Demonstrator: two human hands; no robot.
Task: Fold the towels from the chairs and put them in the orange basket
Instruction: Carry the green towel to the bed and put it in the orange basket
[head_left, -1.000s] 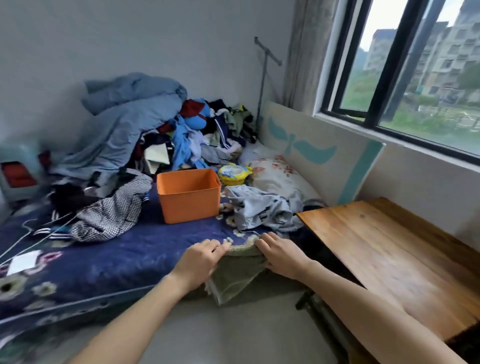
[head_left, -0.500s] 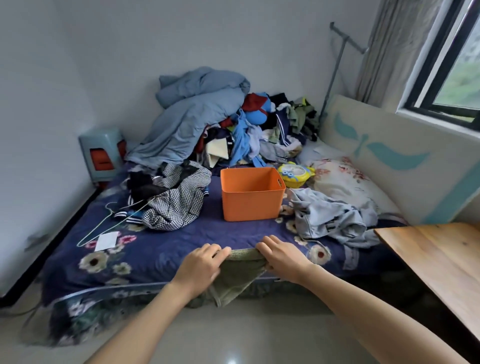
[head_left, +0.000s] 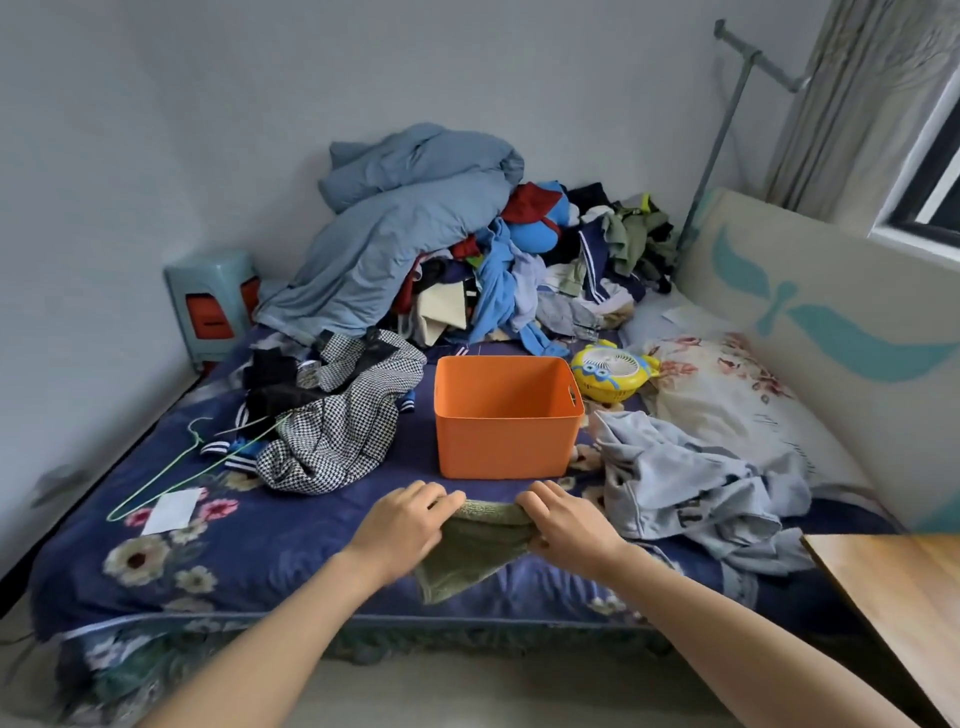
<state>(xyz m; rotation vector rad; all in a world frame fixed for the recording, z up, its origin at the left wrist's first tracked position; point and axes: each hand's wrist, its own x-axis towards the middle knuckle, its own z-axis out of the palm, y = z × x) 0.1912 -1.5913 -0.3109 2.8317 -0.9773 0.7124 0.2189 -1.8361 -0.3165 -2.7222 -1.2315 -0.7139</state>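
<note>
Bedding in navy floral print carries the orange basket. Just in front of the basket lies the green towel, further onto the mattress than a moment ago. Its top fold is pinched by the left hand and the right hand, fingers curled.

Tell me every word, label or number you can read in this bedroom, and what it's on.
None can be read.
Pale blue garment: dark print, too blurred to read.
Floral pillow: small dark marks, too small to read.
White card on the bed: looks blank.
Orange basket and green towel: no label shows.
</note>
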